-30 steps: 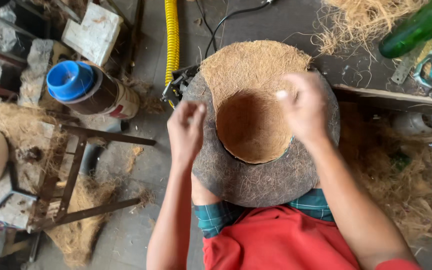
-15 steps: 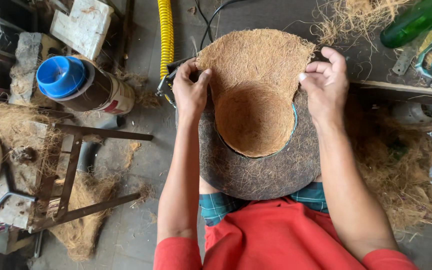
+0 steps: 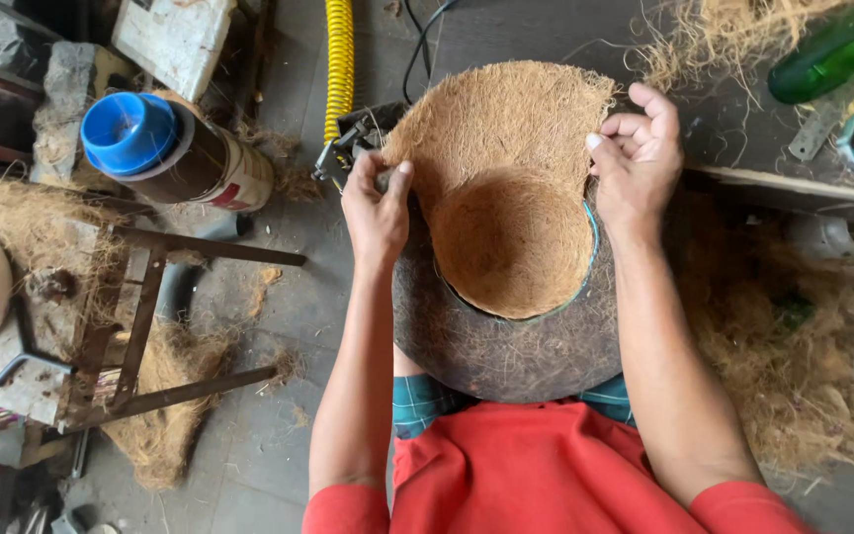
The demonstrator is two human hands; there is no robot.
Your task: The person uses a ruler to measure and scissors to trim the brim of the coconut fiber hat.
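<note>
l hand (image 3: 376, 213) & r hand (image 3: 637, 163) both pinching edges of brown coir fibre sheet (image 3: 506, 129), pressed into round dark bowl mould (image 3: 506, 341)

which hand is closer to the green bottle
Right. The right hand grips the fibre mat's right edge, just left of and below the green bottle. The left hand is across the mat, on its left edge.

The left hand (image 3: 378, 213) has slid down the fibre mat's (image 3: 506, 129) left edge. The right hand (image 3: 635, 158) has curled tighter on the right edge.
</note>
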